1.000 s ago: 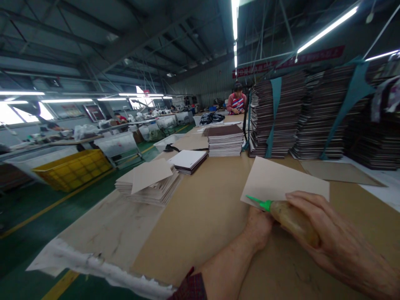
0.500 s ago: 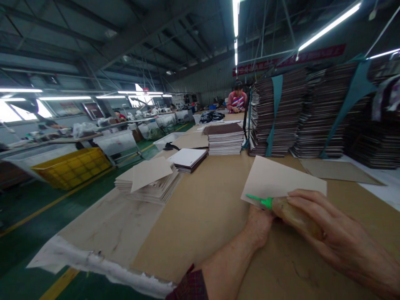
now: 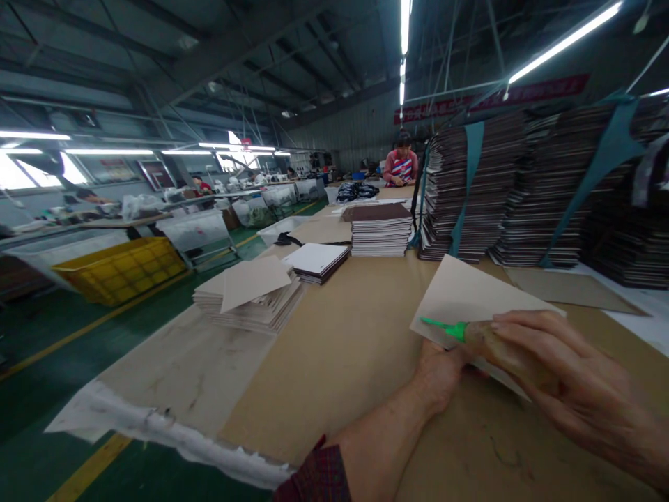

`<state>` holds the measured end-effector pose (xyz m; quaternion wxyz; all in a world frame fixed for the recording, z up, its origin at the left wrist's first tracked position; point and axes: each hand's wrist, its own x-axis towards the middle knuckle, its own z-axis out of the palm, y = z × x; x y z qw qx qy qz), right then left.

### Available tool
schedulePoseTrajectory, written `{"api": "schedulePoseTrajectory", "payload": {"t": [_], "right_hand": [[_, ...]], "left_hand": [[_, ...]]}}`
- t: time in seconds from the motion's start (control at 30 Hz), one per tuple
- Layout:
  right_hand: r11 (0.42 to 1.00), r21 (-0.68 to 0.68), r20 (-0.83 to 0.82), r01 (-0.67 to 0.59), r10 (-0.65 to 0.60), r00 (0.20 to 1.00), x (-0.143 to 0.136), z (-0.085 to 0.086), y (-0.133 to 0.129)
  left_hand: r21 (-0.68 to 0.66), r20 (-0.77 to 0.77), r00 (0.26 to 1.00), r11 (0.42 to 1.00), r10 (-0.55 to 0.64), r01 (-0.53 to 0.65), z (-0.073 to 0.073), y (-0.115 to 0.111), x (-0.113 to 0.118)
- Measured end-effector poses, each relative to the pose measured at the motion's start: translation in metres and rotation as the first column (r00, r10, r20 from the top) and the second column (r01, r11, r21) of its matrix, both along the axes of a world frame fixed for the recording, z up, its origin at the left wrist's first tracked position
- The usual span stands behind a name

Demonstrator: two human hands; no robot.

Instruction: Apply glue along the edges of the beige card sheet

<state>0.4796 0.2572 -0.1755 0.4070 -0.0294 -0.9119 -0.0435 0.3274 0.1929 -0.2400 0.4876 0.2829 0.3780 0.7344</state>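
Note:
A beige sheet of board (image 3: 486, 296) is held up at a slant over the brown table covering, to the right of centre. My left hand (image 3: 442, 369) grips its near edge from below, the fingers hidden behind the board and the bottle. In my right hand (image 3: 569, 376) is a squeeze glue bottle (image 3: 502, 348), tan and somewhat see-through, with the fingers wrapped round it. Its long green nozzle (image 3: 444, 328) points left and lies over the board's left corner; whether the tip touches is unclear.
To the left sits a stack of beige boards (image 3: 251, 293), beside a short white-topped stack (image 3: 316, 259). Behind stands a brown-topped stack (image 3: 380, 233). Tall dark stacks tied with teal strips (image 3: 473, 181) rise at the right. A co-worker (image 3: 401, 164) is at the table's far end.
The board has turned and tilted a little, so its near edge now shows below the bottle. Hands and bottle sit slightly further right, while the whole view has shifted somewhat.

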Motion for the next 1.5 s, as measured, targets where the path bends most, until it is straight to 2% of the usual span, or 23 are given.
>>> {"api": "schedulePoseTrajectory", "payload": {"t": [0.17, 0.3, 0.47, 0.63, 0.77, 0.93, 1.03, 1.17, 1.27, 1.33, 1.5], "right_hand": [[0.995, -0.057, 0.070, -0.077, 0.080, 0.994, -0.001, 0.002, -0.003], [0.996, -0.081, -0.035, -0.040, 0.038, 0.999, -0.003, 0.006, -0.003], [0.992, -0.079, 0.056, -0.099, 0.103, 0.993, -0.006, 0.001, -0.002], [0.986, -0.154, -0.043, -0.063, 0.057, 0.997, -0.006, 0.000, -0.003], [0.976, -0.176, 0.024, -0.129, 0.135, 0.991, -0.007, 0.003, -0.006], [0.983, -0.175, -0.034, -0.060, 0.055, 0.998, -0.006, 0.000, -0.005], [0.978, -0.176, 0.008, -0.109, 0.112, 0.994, -0.005, -0.003, -0.005], [0.975, -0.213, -0.023, -0.069, 0.066, 0.998, -0.003, -0.006, -0.004], [0.962, -0.254, 0.032, -0.102, 0.114, 0.993, -0.002, -0.008, -0.002], [0.958, -0.247, 0.033, -0.143, 0.156, 0.987, -0.003, -0.009, -0.001], [0.974, -0.186, -0.079, -0.128, 0.115, 0.990, -0.008, -0.007, -0.003]], "left_hand": [[0.062, 0.044, 0.997, 0.996, 0.057, -0.060, -0.003, 0.002, 0.001], [-0.021, 0.080, 0.997, 1.000, -0.015, 0.016, -0.008, 0.003, 0.001], [0.046, 0.102, 0.994, 0.998, 0.046, -0.051, -0.002, 0.002, 0.004], [0.007, 0.097, 0.995, 1.000, -0.027, 0.027, 0.003, 0.000, 0.005], [0.061, 0.101, 0.995, 0.998, 0.023, -0.029, 0.006, -0.001, 0.005], [0.010, 0.127, 0.992, 1.000, 0.007, -0.008, 0.004, 0.000, 0.005], [0.053, 0.105, 0.994, 0.998, 0.036, -0.042, 0.001, 0.001, 0.006], [0.062, 0.091, 0.996, 0.998, -0.008, 0.002, 0.002, 0.002, 0.005], [0.093, 0.081, 0.996, 0.995, 0.032, -0.040, 0.006, 0.002, 0.004], [0.089, 0.071, 0.996, 0.994, 0.062, -0.068, 0.007, 0.002, 0.005], [0.057, 0.084, 0.996, 0.998, 0.002, -0.007, 0.005, 0.001, 0.007]]}}
